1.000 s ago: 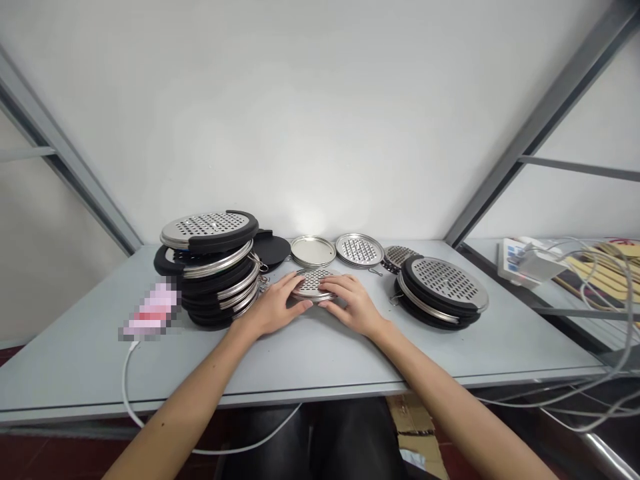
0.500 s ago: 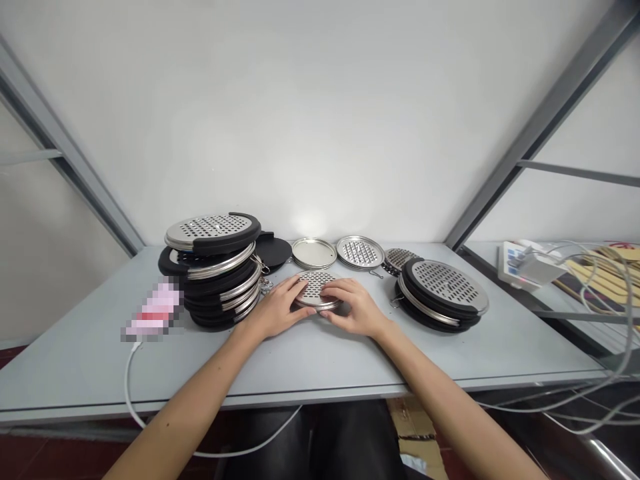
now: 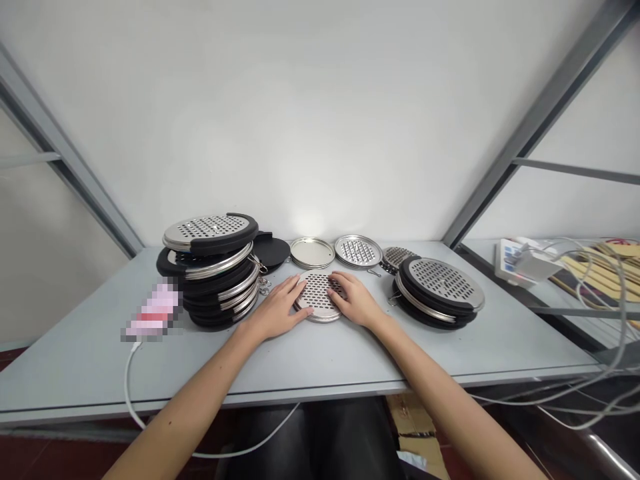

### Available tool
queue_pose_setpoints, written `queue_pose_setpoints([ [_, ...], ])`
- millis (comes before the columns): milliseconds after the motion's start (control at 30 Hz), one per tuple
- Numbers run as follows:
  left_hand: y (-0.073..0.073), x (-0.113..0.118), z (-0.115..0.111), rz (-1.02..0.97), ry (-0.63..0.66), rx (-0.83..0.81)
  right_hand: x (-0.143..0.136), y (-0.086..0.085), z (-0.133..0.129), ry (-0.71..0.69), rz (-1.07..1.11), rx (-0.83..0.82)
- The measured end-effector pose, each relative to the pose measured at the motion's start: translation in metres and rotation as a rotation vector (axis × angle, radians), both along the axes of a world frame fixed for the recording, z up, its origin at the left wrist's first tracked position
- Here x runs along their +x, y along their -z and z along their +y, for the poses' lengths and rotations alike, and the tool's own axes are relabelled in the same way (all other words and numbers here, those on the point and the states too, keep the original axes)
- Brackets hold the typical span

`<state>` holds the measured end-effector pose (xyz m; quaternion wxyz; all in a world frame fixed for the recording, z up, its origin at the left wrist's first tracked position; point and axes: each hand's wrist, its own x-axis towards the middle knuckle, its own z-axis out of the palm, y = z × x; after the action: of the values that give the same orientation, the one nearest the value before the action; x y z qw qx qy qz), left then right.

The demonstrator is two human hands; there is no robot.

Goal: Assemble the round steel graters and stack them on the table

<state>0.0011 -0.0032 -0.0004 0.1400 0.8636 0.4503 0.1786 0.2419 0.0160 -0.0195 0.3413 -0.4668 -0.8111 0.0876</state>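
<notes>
A round metal plate with rows of slots lies flat on the grey table between my hands. My left hand touches its left rim, thumb and fingers spread apart. On the opposite side, my right hand rests its fingers on the plate's right part, the fingertips bent over the slots. Neither hand lifts it. Behind the plate lie a plain round metal disc and a coarse grater disc with a small wire hook beside it.
Black-rimmed grater discs form a tall stack at left, with a shorter stack at right. A black disc and dark perforated discs lie farther back. A blurred pink object with a white cable sits at left; a power strip is far right.
My right thumb has come away from the plate's front edge, and my right hand has shifted slightly up and right. More of the slotted plate shows between my hands.
</notes>
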Motion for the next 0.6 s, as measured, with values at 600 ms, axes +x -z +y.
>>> queue_pose_setpoints([
  [600,0.0061,-0.0009,0.0018,0.034,-0.015,-0.010,-0.0007,0.0028,0.0005,0.004,0.003,-0.036],
])
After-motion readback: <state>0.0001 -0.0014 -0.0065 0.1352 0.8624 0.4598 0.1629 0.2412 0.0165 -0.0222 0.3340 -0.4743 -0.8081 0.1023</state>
